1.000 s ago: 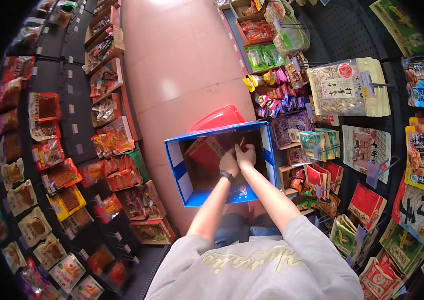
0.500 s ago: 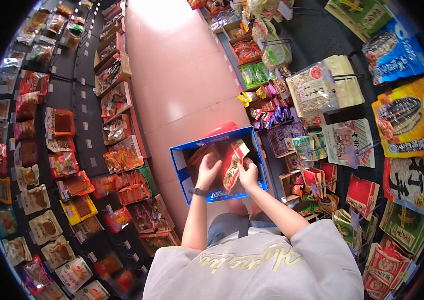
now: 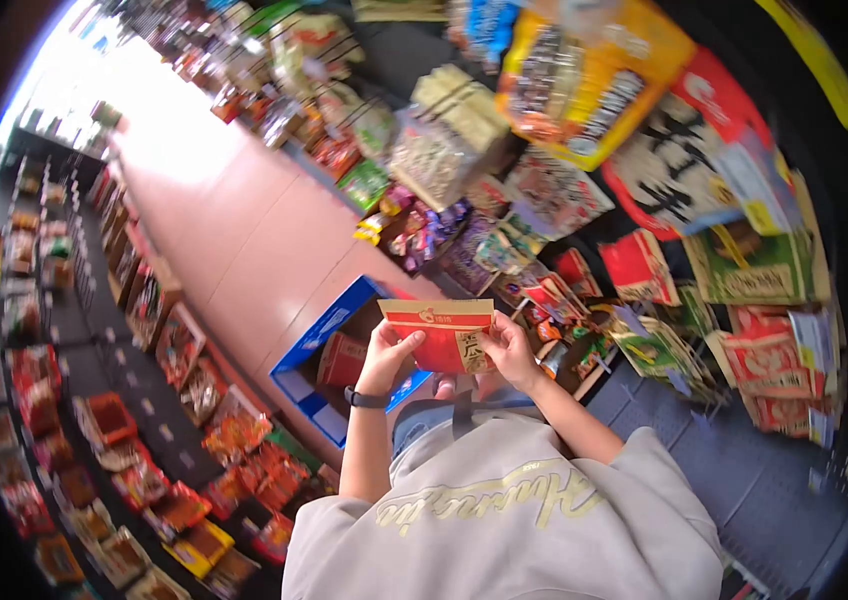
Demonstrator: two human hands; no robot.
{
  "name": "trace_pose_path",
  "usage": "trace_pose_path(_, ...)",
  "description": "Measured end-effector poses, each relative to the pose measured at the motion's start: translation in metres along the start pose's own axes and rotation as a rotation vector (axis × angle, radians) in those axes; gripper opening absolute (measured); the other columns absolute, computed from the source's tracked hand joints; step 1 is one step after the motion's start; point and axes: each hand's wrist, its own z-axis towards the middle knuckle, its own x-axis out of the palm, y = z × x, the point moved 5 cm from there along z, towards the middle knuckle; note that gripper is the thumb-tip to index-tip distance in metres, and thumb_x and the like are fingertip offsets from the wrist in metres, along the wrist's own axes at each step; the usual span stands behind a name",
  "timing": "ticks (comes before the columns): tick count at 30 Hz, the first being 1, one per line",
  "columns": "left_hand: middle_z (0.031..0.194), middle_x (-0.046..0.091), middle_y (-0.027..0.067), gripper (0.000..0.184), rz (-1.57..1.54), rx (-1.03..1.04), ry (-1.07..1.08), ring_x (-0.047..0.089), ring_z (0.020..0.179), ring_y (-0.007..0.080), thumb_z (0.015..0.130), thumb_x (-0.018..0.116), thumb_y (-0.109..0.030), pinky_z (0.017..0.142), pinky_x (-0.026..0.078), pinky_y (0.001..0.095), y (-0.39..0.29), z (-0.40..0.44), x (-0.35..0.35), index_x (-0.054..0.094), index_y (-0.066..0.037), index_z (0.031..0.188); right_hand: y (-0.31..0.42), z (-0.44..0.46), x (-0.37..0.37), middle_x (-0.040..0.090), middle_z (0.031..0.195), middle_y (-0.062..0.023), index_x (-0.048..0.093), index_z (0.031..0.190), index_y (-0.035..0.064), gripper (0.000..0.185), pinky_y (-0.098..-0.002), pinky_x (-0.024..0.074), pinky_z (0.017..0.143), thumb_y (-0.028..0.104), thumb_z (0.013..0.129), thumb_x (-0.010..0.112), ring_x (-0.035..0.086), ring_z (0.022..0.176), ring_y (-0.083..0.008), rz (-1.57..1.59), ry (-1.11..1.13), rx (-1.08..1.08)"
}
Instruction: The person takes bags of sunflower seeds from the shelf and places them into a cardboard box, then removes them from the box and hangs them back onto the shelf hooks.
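Between my two hands is a red snack packet (image 3: pixel 434 343) with a tan top edge and dark printed characters. My left hand (image 3: pixel 385 357) grips its left side, thumb on the front, with a dark band on the wrist. The packet's right side is pinched in my right hand (image 3: pixel 510 352). Below and to the left stands an open blue box (image 3: pixel 302 352), partly covered by the packet and my left hand. Inside the box lies another red packet (image 3: pixel 342 360).
A rack at the right holds hanging bags, among them a yellow bag (image 3: pixel 594 85), a red packet (image 3: pixel 638 268) and green packets (image 3: pixel 752 262). Shelves of packaged snacks (image 3: pixel 184 505) line the left. Between them runs a pink tiled aisle (image 3: pixel 254 235).
The red packet has come up out of the blue box and is now held level in both hands. My view has swung to the right, toward the rack.
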Motion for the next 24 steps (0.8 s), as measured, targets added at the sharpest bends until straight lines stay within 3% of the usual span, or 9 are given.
trace_pose_path(3, 0.103, 0.064, 0.0073, 0.025, 0.132, -0.027, 0.117, 0.06, 0.094, 0.0132, 0.083, 0.064, -0.003, 0.085, 0.047, 0.0281, 0.016, 0.019, 0.047, 0.056, -0.002, 0.107, 0.021, -0.026, -0.039, 0.06, 0.097, 0.0011, 0.056, 0.105, 0.0048, 0.018, -0.0225, 0.0429, 0.081, 0.004, 0.087, 0.057, 0.054, 0.091, -0.0044, 0.107, -0.156, -0.041)
trace_pose_path(7, 0.104, 0.062, 0.0055, 0.027, 0.389, -0.17, 0.259, 0.058, 0.096, 0.0124, 0.086, 0.063, -0.011, 0.086, 0.046, 0.0284, 0.057, 0.044, 0.101, 0.052, -0.001, 0.109, 0.003, -0.059, -0.091, 0.063, 0.099, -0.0011, 0.059, 0.103, 0.003, 0.019, -0.0251, 0.0436, 0.082, 0.01, 0.086, 0.061, 0.056, 0.093, -0.0086, 0.081, -0.339, -0.065)
trace_pose_path(10, 0.109, 0.059, 0.0048, 0.03, 0.316, -0.096, 0.471, 0.055, 0.096, 0.0102, 0.089, 0.059, -0.011, 0.085, 0.045, 0.0263, 0.085, 0.059, 0.148, 0.048, -0.003, 0.115, -0.01, -0.088, -0.117, 0.063, 0.097, -0.001, 0.061, 0.101, 0.0038, 0.018, -0.0251, 0.0438, 0.081, 0.013, 0.086, 0.062, 0.057, 0.089, -0.0085, 0.196, -0.617, -0.086)
trace_pose_path(14, 0.111, 0.056, 0.0054, 0.033, 0.315, -0.199, 0.509, 0.049, 0.104, 0.0107, 0.095, 0.05, -0.024, 0.091, 0.04, 0.0268, 0.128, 0.075, 0.183, 0.046, -0.001, 0.119, -0.031, -0.112, -0.155, 0.063, 0.095, -0.0001, 0.061, 0.101, 0.0046, 0.019, -0.0236, 0.044, 0.078, 0.015, 0.085, 0.065, 0.057, 0.085, -0.007, 0.15, -0.874, -0.11)
trace_pose_path(15, 0.111, 0.056, 0.0052, 0.034, 0.309, -0.214, 0.492, 0.049, 0.104, 0.0105, 0.095, 0.049, -0.025, 0.092, 0.039, 0.0269, 0.134, 0.077, 0.192, 0.046, -0.001, 0.119, -0.028, -0.114, -0.163, 0.064, 0.091, 0.0001, 0.06, 0.099, 0.0035, 0.024, -0.0229, 0.0427, 0.075, 0.022, 0.085, 0.066, 0.055, 0.083, -0.0059, 0.128, -0.935, -0.19)
trace_pose_path(18, 0.11, 0.056, 0.0049, 0.033, 0.363, -0.247, 0.468, 0.049, 0.103, 0.0104, 0.096, 0.046, -0.026, 0.091, 0.038, 0.0268, 0.144, 0.085, 0.215, 0.048, -0.001, 0.118, -0.025, -0.114, -0.187, 0.064, 0.089, -0.0001, 0.06, 0.095, 0.004, 0.021, -0.0227, 0.0432, 0.073, 0.02, 0.084, 0.067, 0.055, 0.08, -0.0054, 0.182, -1.01, -0.235)
trace_pose_path(19, 0.103, 0.058, 0.0009, 0.027, 0.274, -0.201, 0.5, 0.051, 0.09, 0.007, 0.097, 0.045, -0.025, 0.077, 0.041, 0.0222, 0.144, 0.088, 0.226, 0.052, -0.004, 0.113, -0.022, -0.116, -0.192, 0.063, 0.089, -0.0001, 0.06, 0.094, 0.0043, 0.019, -0.0222, 0.0431, 0.073, 0.018, 0.083, 0.068, 0.055, 0.079, -0.0049, 0.196, -1.04, -0.21)
trace_pose_path(23, 0.083, 0.058, -0.0022, 0.012, 0.371, -0.305, 0.512, 0.051, 0.074, 0.0052, 0.094, 0.05, -0.017, 0.07, 0.042, 0.0225, 0.144, 0.105, 0.229, 0.054, -0.009, 0.087, -0.021, -0.112, -0.21, 0.066, 0.086, -0.003, 0.063, 0.092, 0.001, 0.019, -0.0236, 0.0456, 0.071, 0.016, 0.082, 0.068, 0.059, 0.076, -0.0078, 0.148, -1.052, -0.244)
trace_pose_path(24, 0.083, 0.059, -0.0023, 0.009, 0.213, -0.229, 0.535, 0.05, 0.072, 0.0035, 0.093, 0.052, -0.015, 0.064, 0.041, 0.0197, 0.149, 0.108, 0.233, 0.055, -0.01, 0.088, -0.023, -0.11, -0.213, 0.066, 0.087, -0.003, 0.063, 0.093, 0.0009, 0.019, -0.0236, 0.0456, 0.071, 0.016, 0.082, 0.068, 0.059, 0.077, -0.0077, 0.153, -1.055, -0.246)
